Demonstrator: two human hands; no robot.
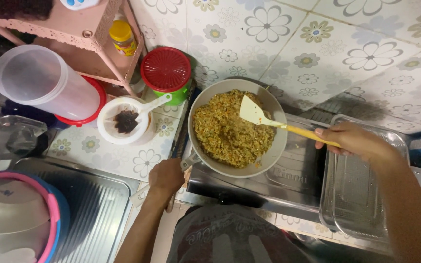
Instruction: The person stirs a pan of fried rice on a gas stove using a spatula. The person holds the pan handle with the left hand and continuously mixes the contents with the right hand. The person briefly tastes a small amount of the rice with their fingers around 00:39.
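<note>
Left hand (165, 176) gripping pan (274, 151) handle, right hand (354, 142) fingers closing round spatula (255, 113) handle; pan likely heavy, hot; spatula light, stiff.

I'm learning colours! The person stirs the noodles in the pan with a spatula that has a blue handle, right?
Not quite. The head view shows the spatula has a yellow handle, not blue. The right hand holds it over the noodles in the pan.

Flower-patterned tiles (317, 44) cover wall and counter; a pink shelf (74, 29) stands at upper left.
</note>
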